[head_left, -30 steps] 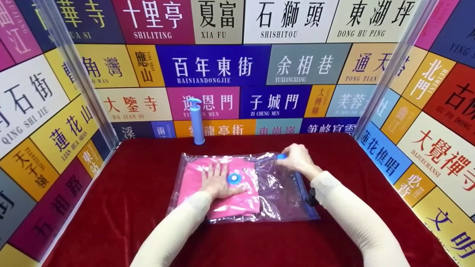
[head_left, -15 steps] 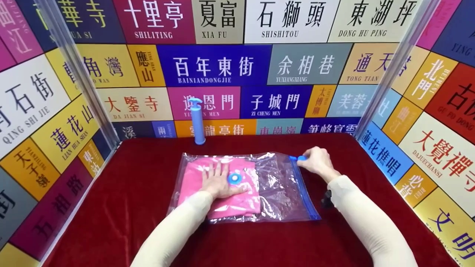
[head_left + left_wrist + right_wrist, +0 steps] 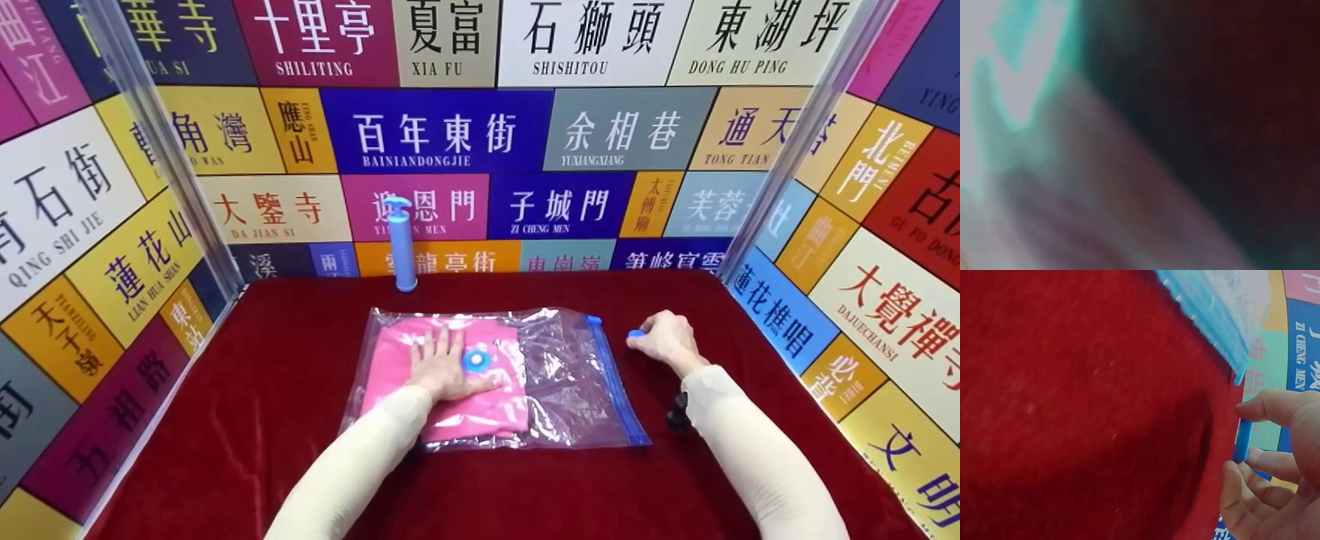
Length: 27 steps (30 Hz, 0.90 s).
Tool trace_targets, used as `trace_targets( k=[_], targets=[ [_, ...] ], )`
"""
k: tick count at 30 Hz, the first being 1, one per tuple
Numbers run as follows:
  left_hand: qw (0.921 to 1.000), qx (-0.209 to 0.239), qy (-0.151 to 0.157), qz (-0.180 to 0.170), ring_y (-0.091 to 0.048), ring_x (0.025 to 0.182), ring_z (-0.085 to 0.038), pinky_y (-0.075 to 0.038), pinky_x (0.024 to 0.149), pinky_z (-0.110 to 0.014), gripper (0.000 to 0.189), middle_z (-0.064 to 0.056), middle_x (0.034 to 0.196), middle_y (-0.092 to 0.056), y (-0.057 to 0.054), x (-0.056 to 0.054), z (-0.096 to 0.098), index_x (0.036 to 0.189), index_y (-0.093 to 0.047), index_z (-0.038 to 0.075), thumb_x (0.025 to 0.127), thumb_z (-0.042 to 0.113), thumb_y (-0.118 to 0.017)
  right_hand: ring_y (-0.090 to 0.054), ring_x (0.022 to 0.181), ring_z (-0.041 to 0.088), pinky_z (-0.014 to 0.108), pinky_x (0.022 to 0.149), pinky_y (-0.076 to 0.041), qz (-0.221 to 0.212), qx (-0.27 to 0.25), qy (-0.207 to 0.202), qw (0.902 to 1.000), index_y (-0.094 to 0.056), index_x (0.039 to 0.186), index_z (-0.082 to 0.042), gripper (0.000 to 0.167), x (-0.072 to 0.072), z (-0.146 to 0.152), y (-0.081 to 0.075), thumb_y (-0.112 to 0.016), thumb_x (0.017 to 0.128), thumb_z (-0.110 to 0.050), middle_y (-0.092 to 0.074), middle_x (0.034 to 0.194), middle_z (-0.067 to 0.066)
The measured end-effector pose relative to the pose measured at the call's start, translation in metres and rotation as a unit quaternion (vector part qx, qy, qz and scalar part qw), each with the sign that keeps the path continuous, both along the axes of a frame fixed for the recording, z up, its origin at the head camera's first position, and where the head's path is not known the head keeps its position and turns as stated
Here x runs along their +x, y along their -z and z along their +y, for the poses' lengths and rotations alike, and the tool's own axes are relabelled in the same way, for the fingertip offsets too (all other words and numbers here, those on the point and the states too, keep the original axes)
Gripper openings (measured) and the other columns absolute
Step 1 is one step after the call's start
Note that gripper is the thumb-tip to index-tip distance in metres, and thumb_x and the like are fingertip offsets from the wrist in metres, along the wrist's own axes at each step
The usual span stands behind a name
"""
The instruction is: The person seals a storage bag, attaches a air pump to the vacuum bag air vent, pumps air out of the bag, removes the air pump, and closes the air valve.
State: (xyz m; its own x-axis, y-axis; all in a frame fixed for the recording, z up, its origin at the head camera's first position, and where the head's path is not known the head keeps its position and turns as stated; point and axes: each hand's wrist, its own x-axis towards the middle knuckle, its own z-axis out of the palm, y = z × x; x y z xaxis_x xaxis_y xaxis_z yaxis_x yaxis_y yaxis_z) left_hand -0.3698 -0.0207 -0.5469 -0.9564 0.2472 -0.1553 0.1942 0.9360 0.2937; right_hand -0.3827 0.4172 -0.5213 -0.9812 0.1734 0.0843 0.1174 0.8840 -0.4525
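Shifted right and clear of the corner of the transparent bag [image 3: 566,390] since the earlier frame is the right hand [image 3: 666,339], with its small blue piece [image 3: 636,334]. Nearest the viewer, two cream sleeves [image 3: 352,465] reach over a red cloth [image 3: 585,495]; a dark device [image 3: 678,412] sits at the right wrist. Beyond the sleeves, the left hand [image 3: 442,367] lies palm down on the bag, its fingers spread over folded pink fabric [image 3: 472,420] inside. Well apart from it, the right hand pinches the blue piece between thumb and fingers, as the right wrist view shows. Beside the left hand is a round blue valve [image 3: 476,361]; a blue zip strip [image 3: 621,386] edges the bag's right end. Farther off, a light-blue pump [image 3: 403,247] stands upright before lettered, multicoloured panels [image 3: 442,131]. Left wrist view: too blurred to read.
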Motion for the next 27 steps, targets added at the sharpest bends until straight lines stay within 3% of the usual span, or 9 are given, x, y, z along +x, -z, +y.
trace_targets(
  k=[11,27],
  targets=[
    [0.9999,-0.012,0.002,0.002,0.001,0.179,-0.044,-0.001,0.145,-0.068,0.139,-0.016,0.191,0.001,0.000,0.001,0.000,0.182,-0.006,0.017,0.085,0.101,-0.057,-0.072,0.101,0.046,0.060,0.094,-0.062,-0.030,-0.001,0.008,0.9995,-0.083,0.102,0.000,0.044,0.006,0.018,0.009,-0.097,0.081,-0.036,-0.082,0.106,0.024],
    [0.9999,-0.014,0.000,0.003,0.002,0.178,-0.044,-0.001,0.145,-0.068,0.137,-0.015,0.191,0.001,0.002,0.000,0.001,0.183,-0.007,0.019,0.085,0.101,-0.057,-0.071,0.100,0.045,0.060,0.094,-0.062,-0.032,-0.004,0.014,0.9994,-0.084,0.104,0.000,0.048,0.010,0.020,0.012,-0.099,0.081,-0.038,-0.082,0.108,0.025]
  ],
)
